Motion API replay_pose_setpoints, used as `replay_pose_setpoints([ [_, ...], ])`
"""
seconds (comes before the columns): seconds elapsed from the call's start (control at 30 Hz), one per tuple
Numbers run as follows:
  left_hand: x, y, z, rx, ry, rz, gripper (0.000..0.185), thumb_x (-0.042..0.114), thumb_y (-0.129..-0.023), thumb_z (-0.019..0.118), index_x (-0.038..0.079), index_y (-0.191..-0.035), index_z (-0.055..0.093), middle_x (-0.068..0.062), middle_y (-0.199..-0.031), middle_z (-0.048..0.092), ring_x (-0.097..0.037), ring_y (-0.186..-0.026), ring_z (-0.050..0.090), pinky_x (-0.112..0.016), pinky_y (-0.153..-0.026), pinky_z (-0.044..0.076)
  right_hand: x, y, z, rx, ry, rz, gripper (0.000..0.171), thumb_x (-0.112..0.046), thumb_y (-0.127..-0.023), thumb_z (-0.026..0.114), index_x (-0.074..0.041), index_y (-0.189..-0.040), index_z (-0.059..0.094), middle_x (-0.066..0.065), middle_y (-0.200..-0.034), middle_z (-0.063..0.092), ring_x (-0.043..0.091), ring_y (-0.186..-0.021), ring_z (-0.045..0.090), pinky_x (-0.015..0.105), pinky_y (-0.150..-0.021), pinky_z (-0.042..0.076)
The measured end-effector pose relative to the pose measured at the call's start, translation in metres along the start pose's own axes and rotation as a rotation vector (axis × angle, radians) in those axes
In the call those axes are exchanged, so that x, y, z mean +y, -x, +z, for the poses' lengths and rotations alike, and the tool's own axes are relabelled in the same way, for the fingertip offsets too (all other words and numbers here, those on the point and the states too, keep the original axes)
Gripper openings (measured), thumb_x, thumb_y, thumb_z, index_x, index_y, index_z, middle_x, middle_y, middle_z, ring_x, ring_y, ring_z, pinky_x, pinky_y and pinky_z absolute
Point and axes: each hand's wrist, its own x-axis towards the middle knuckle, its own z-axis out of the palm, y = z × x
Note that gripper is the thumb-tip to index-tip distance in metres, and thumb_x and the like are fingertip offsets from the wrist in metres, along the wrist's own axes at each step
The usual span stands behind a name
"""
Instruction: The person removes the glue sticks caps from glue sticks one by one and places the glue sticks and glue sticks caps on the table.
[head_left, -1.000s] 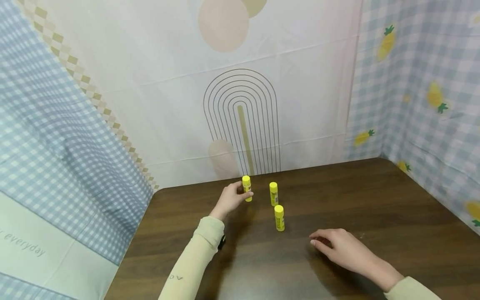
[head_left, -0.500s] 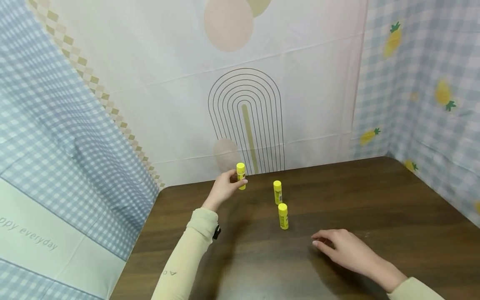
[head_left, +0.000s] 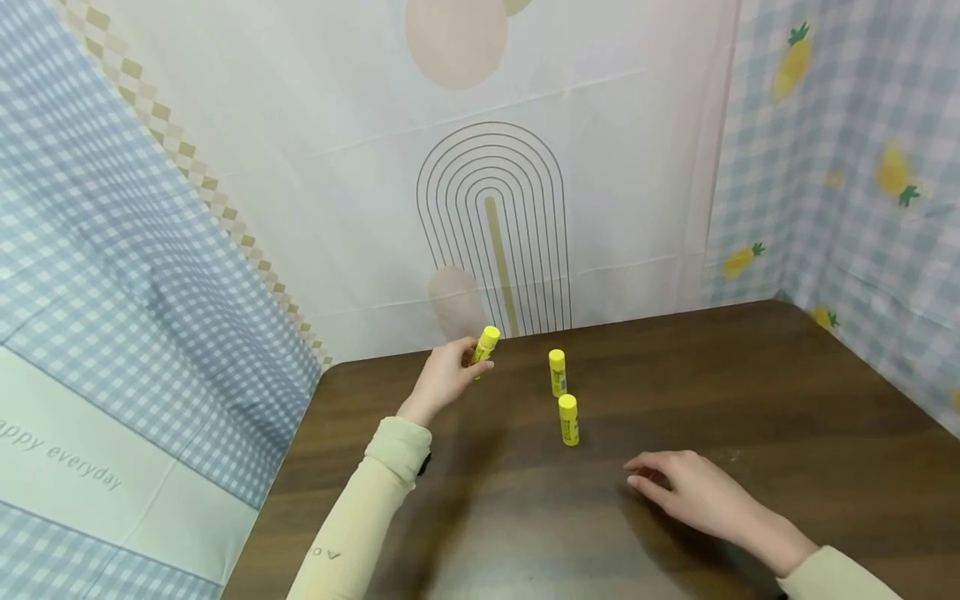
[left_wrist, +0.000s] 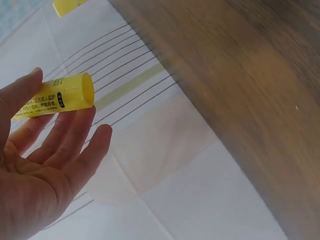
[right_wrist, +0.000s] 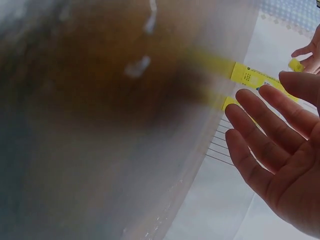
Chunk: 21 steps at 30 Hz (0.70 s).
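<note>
Glue stick (head_left: 485,342) is leaning, left hand (head_left: 441,379) pinching it; right hand (head_left: 697,493) is curving, relaxed, near two upright glue sticks (head_left: 569,422) (head_left: 558,374).

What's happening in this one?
A person is holding a yellow tube in the left hand, tilted and off the table. Two similar tubes stand upright on the table: a farther one and a nearer one. The right hand is to their right, fingers relaxed, holding nothing.
</note>
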Motion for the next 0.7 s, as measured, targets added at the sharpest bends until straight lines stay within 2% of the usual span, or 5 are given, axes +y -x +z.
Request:
replay_pose_setpoints([
  [0.27, 0.011, 0.017, 0.002, 0.038, -0.171, 0.105, 0.029, 0.025, -0.092, 0.076, 0.009, -0.115, 0.07, -0.002, -0.093, 0.064, -0.017, -0.077, 0.057, -0.035, -0.066, 0.049, 0.001, 0.005, -0.001, -0.007, 0.003, 0.019, 0.026, -0.031, -0.098, 0.066, -0.014, -0.116, 0.073, -0.009, -0.105, 0.073, 0.009, -0.09, 0.069, 0.035, -0.075, 0.057],
  [0.57, 0.038, 0.053, -0.002, 0.158, -0.324, 0.311, 0.029, 0.013, -0.085, 0.079, 0.009, -0.113, 0.072, -0.002, -0.09, 0.064, -0.018, -0.076, 0.06, -0.036, -0.062, 0.053, -0.004, 0.011, -0.004, 0.031, 0.029, 0.039, 0.024, -0.032, -0.098, 0.066, -0.016, -0.114, 0.074, -0.011, -0.103, 0.073, 0.01, -0.091, 0.07, 0.038, -0.077, 0.058],
  [0.7, 0.051, 0.069, -0.003, 0.178, -0.391, 0.386, 0.032, 0.011, -0.082, 0.08, 0.009, -0.113, 0.072, -0.002, -0.089, 0.064, -0.02, -0.077, 0.061, -0.035, -0.061, 0.052, -0.006, 0.011, -0.007, 0.037, 0.024, 0.04, 0.024, -0.032, -0.098, 0.066, -0.016, -0.114, 0.074, -0.01, -0.104, 0.073, 0.012, -0.092, 0.07, 0.04, -0.077, 0.058],
])
